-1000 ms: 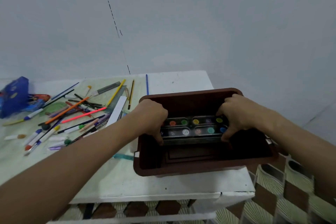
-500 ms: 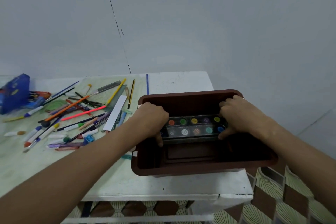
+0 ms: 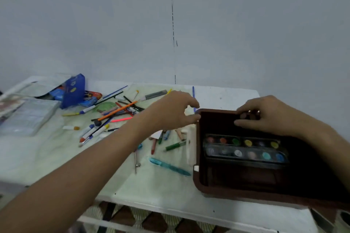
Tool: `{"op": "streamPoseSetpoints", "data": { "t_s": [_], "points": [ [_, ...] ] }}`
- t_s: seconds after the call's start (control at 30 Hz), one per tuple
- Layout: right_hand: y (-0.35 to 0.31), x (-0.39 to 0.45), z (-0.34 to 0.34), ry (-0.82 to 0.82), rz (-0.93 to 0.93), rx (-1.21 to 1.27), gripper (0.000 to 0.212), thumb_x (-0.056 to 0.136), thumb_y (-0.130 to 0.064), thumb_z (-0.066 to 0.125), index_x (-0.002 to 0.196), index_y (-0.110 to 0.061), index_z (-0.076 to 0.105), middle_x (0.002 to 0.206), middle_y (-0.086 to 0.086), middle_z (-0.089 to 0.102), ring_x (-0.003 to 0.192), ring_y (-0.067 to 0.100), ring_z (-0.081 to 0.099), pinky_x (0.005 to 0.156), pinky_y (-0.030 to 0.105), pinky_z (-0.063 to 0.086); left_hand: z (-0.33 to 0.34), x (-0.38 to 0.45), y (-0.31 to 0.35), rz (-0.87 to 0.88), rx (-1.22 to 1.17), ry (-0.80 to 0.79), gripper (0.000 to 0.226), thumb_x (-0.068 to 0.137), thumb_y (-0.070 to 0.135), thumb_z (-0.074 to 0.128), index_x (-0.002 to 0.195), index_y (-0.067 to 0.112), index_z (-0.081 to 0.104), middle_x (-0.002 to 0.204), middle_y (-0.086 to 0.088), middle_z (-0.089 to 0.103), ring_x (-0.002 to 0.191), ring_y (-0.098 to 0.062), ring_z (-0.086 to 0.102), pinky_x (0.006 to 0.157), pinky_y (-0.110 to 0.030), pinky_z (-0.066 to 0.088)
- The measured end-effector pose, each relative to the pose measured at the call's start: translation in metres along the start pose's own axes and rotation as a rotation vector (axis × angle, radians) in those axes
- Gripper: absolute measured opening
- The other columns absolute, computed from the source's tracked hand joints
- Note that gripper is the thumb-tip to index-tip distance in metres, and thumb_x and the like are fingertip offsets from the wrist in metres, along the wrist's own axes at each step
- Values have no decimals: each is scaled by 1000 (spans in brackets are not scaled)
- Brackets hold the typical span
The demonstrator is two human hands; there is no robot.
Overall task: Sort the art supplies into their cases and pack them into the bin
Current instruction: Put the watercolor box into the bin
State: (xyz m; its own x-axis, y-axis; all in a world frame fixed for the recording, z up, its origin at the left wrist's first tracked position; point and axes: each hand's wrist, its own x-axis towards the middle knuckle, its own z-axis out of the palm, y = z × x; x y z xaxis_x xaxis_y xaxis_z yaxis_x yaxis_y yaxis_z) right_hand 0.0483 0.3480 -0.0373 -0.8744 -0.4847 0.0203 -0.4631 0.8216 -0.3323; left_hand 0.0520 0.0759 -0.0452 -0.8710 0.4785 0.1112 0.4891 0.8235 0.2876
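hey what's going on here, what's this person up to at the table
A person is tidying art supplies into a brown plastic bin on a white table. A watercolour paint set with round colour pans already lies inside the bin. The right hand rests at the bin's far rim, holding nothing. The left hand, fingers loose, hovers over the scattered pile of pens, pencils and brushes, which is not yet sorted.

No readable text anywhere tbh. Blue box [image 3: 74, 89] at upper left of frame has yellowish marks on its side, way too blurry to make out. Watercolour case [image 3: 244, 150] in brown bin [image 3: 217, 189], lower right: colour pans only, no lettering legible.
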Motion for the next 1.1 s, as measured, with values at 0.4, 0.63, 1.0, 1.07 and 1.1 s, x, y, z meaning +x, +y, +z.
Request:
{"op": "streamPoseSetpoints", "data": {
  "t_s": [0.4, 0.63, 1.0, 1.07, 1.1],
  "points": [
    [-252, 220, 55, -35, -308, 7, 19, 84, -35, 68, 99, -24, 72, 77, -17, 64, 73, 9, 62, 60, 3, 38, -102, -138, -261, -441, -81, 149, 25, 83, 44, 67, 101, 27, 71, 87, 19, 66, 79, 6, 60, 76, -17, 48],
    [-366, 307, 184, -61, -224, 259, 12, 81, -23, 70, 91, -18, 75, 76, -9, 66, 63, -2, 58, 63, 8, 39, -109, -242, -418, -638, -69, 119, 26, 82, 34, 70, 104, 20, 70, 98, 5, 68, 79, -10, 61, 75, -20, 38],
    [-459, 352, 313, -26, 123, 506, 33, 82, -26, 70, 112, -12, 67, 96, -1, 63, 80, 8, 54, 60, 5, 36, -89, -297, -516, -775, -48, 64, 33, 84, 27, 63, 113, 11, 64, 100, -6, 65, 79, -15, 54, 72, -26, 43],
    [-465, 358, 320, -9, 124, 459, 31, 83, -24, 70, 109, -8, 67, 88, 0, 59, 75, 10, 50, 55, 9, 35, -83, -299, -515, -758, -100, 35, 35, 85, 30, 63, 117, 14, 62, 99, -3, 62, 78, -13, 52, 68, -23, 40],
    [-468, 361, 322, -1, 128, 432, 31, 83, -23, 69, 109, -6, 66, 87, 2, 57, 76, 12, 49, 56, 12, 35, -82, -300, -517, -757, -119, 46, 32, 85, 30, 63, 113, 15, 64, 93, -1, 61, 76, -13, 54, 65, -24, 41]
  ]
}}
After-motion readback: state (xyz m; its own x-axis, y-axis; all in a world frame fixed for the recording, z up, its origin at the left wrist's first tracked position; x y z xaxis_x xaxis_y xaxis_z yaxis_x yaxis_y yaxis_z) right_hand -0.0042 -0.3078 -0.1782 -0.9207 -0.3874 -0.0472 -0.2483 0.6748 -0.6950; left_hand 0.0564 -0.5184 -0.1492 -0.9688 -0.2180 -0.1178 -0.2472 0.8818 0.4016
